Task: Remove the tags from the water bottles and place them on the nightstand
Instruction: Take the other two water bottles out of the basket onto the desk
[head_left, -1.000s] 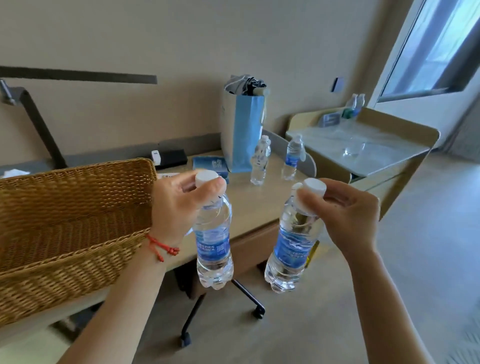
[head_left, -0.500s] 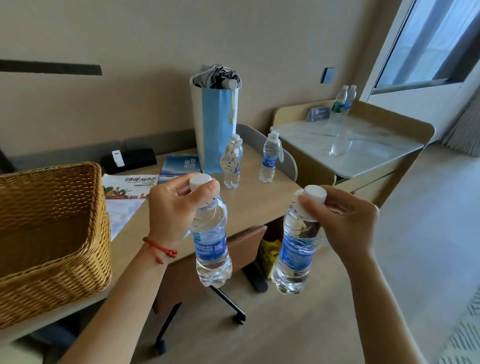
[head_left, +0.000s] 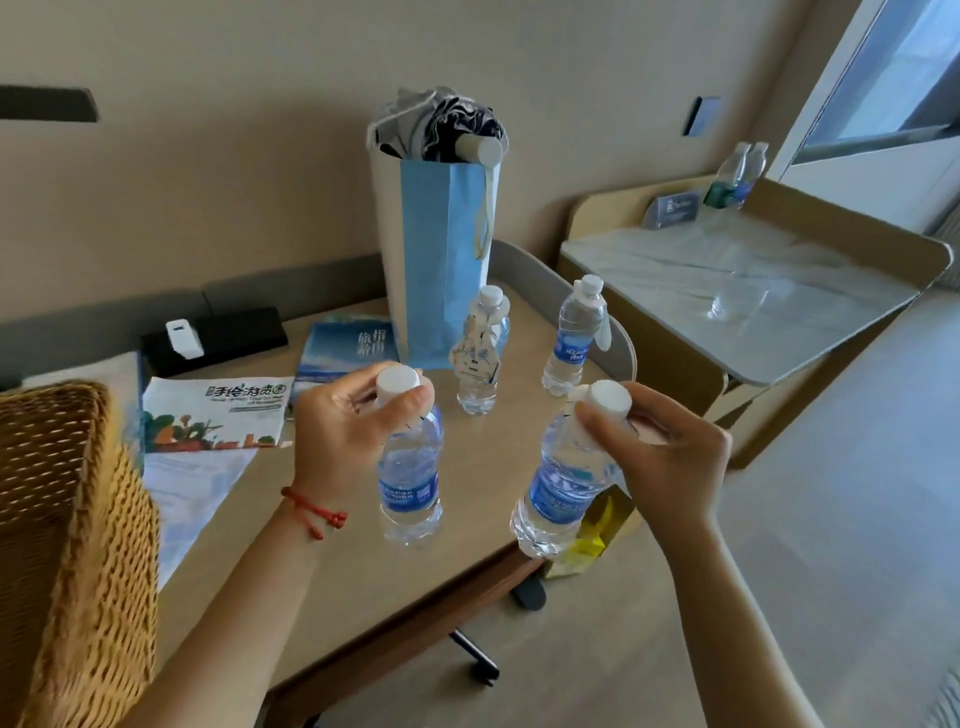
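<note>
My left hand (head_left: 343, 426) grips the neck of a small water bottle (head_left: 410, 483) with a white cap and blue label, held upright above the desk (head_left: 483, 467). My right hand (head_left: 670, 457) holds a second bottle (head_left: 561, 488) by its neck, tilted, over the desk's front edge. Two more bottles stand on the desk behind: one (head_left: 480, 353) carries a pale paper tag (head_left: 475, 358) hung from its neck, the other (head_left: 574, 338) has a white tag (head_left: 602, 332) at its side. The nightstand (head_left: 810, 332) with a pale top stands to the right.
A wicker basket (head_left: 67, 545) sits at the left. Brochures (head_left: 213, 415), a booklet (head_left: 348, 348), a black box (head_left: 218, 338) and a tall blue paper bag (head_left: 441, 254) lie on the desk. Two bottles (head_left: 737, 176) and a glass (head_left: 732, 301) stand on the nightstand. A chair base (head_left: 478, 654) shows below.
The view has swung right and closer to the desk. Both hands, each still holding its bottle, now hover over the desk surface near the two standing bottles.
</note>
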